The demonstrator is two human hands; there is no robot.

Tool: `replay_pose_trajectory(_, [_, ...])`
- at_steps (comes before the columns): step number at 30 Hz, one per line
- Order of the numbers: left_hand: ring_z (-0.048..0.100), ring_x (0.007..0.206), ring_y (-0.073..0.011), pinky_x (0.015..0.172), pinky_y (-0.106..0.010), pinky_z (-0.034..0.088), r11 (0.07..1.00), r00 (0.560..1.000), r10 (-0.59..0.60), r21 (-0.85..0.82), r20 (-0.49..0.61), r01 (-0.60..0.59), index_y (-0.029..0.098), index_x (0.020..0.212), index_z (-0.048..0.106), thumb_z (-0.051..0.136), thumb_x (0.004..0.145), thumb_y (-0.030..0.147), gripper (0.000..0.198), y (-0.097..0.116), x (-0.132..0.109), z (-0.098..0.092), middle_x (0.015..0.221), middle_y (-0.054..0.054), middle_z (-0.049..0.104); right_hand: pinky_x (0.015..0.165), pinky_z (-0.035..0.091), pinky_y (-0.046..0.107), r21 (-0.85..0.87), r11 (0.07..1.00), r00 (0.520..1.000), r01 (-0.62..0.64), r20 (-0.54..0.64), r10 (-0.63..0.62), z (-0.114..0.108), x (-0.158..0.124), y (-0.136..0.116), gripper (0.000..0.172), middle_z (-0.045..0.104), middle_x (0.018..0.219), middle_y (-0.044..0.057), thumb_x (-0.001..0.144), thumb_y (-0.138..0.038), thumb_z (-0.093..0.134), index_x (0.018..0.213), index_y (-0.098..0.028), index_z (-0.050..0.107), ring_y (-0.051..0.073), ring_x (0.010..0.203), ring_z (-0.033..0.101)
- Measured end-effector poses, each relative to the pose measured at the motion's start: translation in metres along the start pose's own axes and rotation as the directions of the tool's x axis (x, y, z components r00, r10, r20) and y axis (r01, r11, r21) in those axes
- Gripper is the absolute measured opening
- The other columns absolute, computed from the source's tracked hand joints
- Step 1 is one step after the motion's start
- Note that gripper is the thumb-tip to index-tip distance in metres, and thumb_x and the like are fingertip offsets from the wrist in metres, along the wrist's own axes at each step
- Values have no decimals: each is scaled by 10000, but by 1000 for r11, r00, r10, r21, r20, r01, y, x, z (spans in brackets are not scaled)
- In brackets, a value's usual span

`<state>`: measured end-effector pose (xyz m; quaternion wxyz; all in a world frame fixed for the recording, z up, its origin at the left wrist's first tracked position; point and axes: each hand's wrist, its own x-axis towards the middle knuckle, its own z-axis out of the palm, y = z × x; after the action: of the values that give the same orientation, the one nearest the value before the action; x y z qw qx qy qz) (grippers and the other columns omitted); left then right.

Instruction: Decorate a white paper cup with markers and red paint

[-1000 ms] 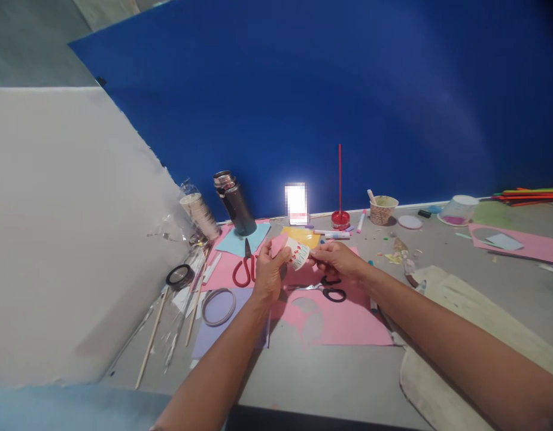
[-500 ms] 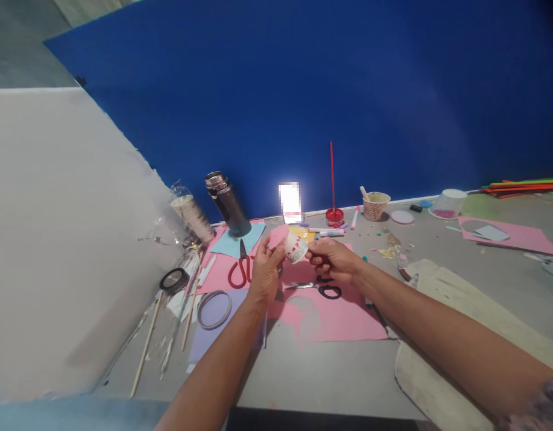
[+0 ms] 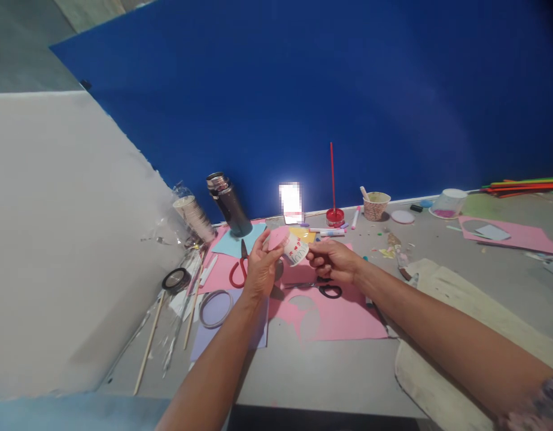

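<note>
A small white paper cup with red hearts and dark lines drawn on it is tilted on its side above the table. My left hand is closed around its left end, where a piece of pink paper shows against the cup. On the other side, the fingers of my right hand pinch the cup's rim. Below lie black-handled scissors on a cut pink sheet. Red-handled scissors rest left of my left hand, partly hidden by it.
A dark flask and stacked paper cups stand at the back left. Tape rolls and wooden sticks lie in front of them. Behind my hands are markers and a red stick in a round base. A cloth lies under my right forearm.
The cup has turned slightly between my hands, and more of the pink piece shows. My left hand has shifted a little left; my right hand keeps its pinch.
</note>
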<state>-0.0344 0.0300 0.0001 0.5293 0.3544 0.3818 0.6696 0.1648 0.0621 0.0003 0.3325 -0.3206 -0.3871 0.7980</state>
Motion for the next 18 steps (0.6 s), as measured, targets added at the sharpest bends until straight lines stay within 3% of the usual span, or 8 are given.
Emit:
replay_pose_trajectory(6, [747, 1030, -220, 889, -340, 561, 995, 977, 75, 84, -199, -59, 219, 1201, 586, 880, 663, 236, 613, 1, 10, -8, 1171, -82, 751, 377, 223, 148, -233, 972, 992, 24, -112, -51, -3, 3, 4, 184, 630, 722, 26, 878, -324, 694, 848, -142, 688, 55, 487, 389])
replay_pose_trajectory(10, [742, 972, -194, 844, -310, 553, 980, 932, 181, 133, -313, -146, 220, 1160, 579, 854, 656, 203, 574, 15, 21, -19, 1112, -61, 754, 414, 258, 202, -473, 877, 972, 80, -157, -173, -6, 7, 9, 184, 651, 713, 31, 882, -325, 657, 827, -155, 700, 83, 486, 445])
replay_pose_trajectory(14, [721, 1073, -194, 933, -318, 544, 948, 860, 311, 202, -405, -247, 232, 1169, 563, 833, 666, 174, 574, 35, 30, -34, 1106, -28, 742, 578, 375, 243, -731, 666, 921, 151, -140, -362, -5, 7, 13, 197, 695, 755, 31, 908, -301, 622, 748, -190, 655, 140, 637, 589])
replay_pose_trajectory(18, [704, 1135, -206, 982, -339, 535, 914, 793, 398, 273, -462, -300, 229, 1153, 561, 855, 650, 166, 586, 53, 37, -47, 1117, -22, 730, 690, 352, 287, -915, 377, 880, 145, -55, -472, -3, 2, 15, 219, 715, 766, 40, 943, -253, 589, 738, -211, 654, 197, 773, 625])
